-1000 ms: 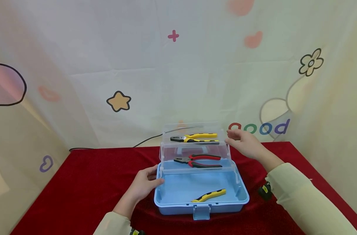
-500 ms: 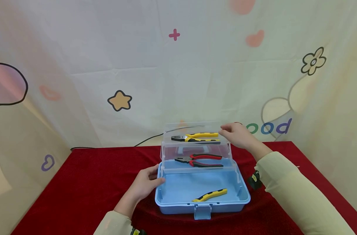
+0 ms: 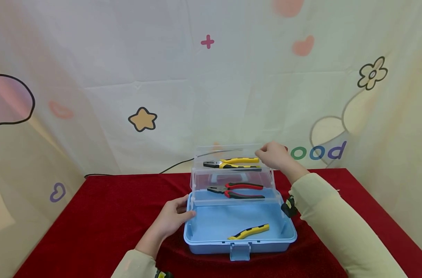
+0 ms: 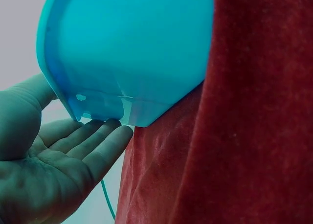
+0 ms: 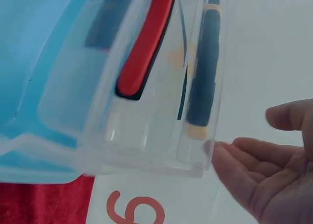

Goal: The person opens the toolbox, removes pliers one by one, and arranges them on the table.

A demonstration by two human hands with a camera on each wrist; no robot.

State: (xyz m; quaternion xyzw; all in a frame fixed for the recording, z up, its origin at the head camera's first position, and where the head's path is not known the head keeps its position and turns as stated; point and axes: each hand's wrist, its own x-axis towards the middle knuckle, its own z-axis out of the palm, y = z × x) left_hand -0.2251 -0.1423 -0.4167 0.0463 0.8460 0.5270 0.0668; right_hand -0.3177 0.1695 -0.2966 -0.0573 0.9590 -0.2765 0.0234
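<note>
A blue toolbox (image 3: 266,246) stands on the red cloth with its clear stacked trays raised. Yellow-and-black pliers (image 3: 240,160) lie in the upper tray (image 3: 200,170), red-and-black pliers (image 3: 245,186) in the lower one (image 3: 214,202). One yellow-and-black handle (image 3: 250,231) shows on the box floor; the rest of that tool is hidden. My left hand (image 3: 170,220) holds the box's left rim, thumb over the edge and fingers along the outside (image 4: 58,170). My right hand (image 3: 275,155), holding nothing, is at the upper tray's right end; its fingertips are close to the tray corner (image 5: 198,170).
The red cloth (image 3: 120,216) covers the table around the box. A patterned curtain (image 3: 231,96) hangs behind it. One thin dark cable (image 3: 172,166) runs along the table's back edge behind the trays. A latch (image 3: 240,252) hangs down at the box front.
My right hand has moved left from beside the trays to the upper tray's right end. The left hand stays on the rim, and the pliers lie as before.
</note>
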